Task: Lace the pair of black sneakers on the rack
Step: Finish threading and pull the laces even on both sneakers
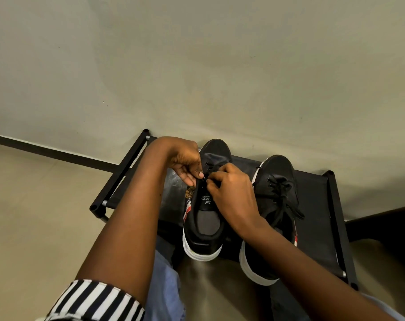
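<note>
Two black sneakers with white soles stand on a low black fabric rack, toes toward the wall. The left sneaker has its tongue exposed and lace only through the eyelets near the toe. My left hand and my right hand meet over its eyelets, both pinching the black lace at mid-shoe. The right sneaker is laced, with loose black lace ends draped over its side. My right forearm crosses over its heel.
The rack stands against a pale wall with a dark skirting strip at the left. Beige floor lies to the left. A dark object sits at the right edge. My knees in light jeans are below the rack.
</note>
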